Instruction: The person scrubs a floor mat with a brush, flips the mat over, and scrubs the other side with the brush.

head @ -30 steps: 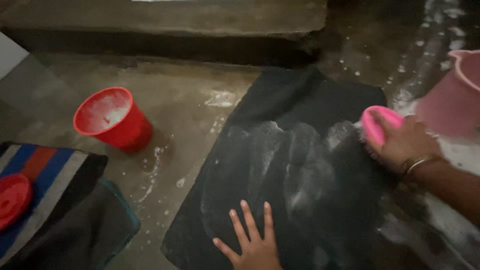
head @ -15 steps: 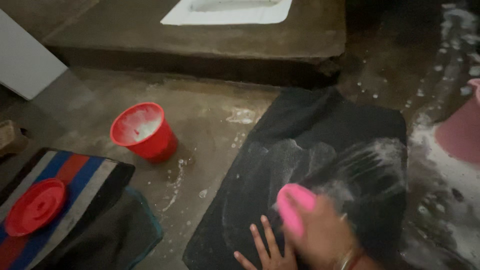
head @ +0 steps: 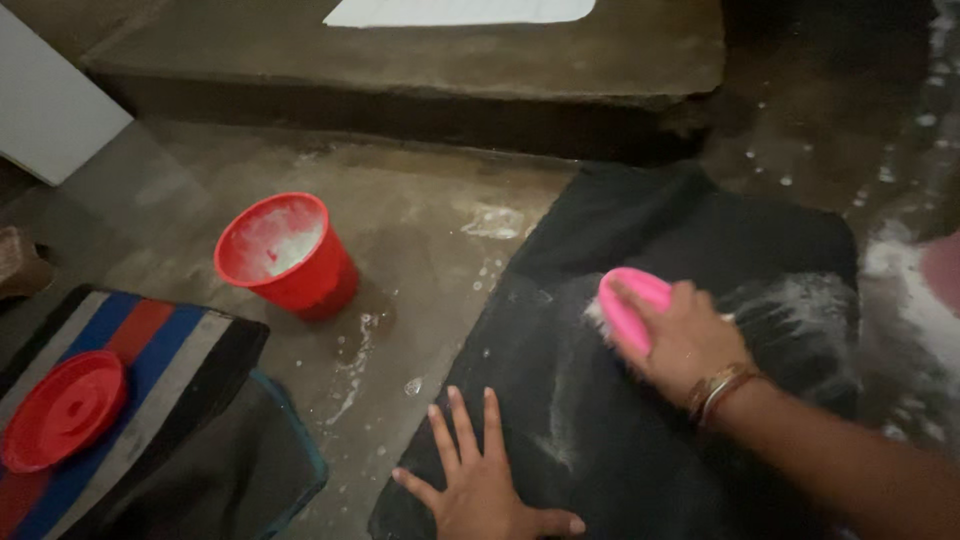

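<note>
Cloth (head: 650, 250), dark and wet, spread flat on the concrete floor (head: 420, 230) at centre right, streaked with white suds; near edge cut off by the frame, right edge lost in shadow. Brush (head: 632, 310), pink, pressed onto the cloth's middle, bristles mostly hidden beneath; right hand (head: 680, 340) clamped over it, fingers curled round the top, bangles at the wrist, forearm running off the near right corner. Left hand (head: 480, 480) laid flat on the cloth's near left part, fingers spread apart, holding nothing; wrist cut off at the bottom edge. Red bucket (head: 285, 250) upright on the floor, left of the cloth and well apart, foam inside. Striped cloth (head: 160, 340) at near left, partly out of frame, with a red lid (head: 60, 410) resting on it. Pink vessel (head: 945, 270) at far right, only a sliver showing, too cropped to make out. Since half a second ago: brush and right hand shifted farther and to the right, off the left hand's fingers; left hand now fully uncovered; suds more smeared.
</note>
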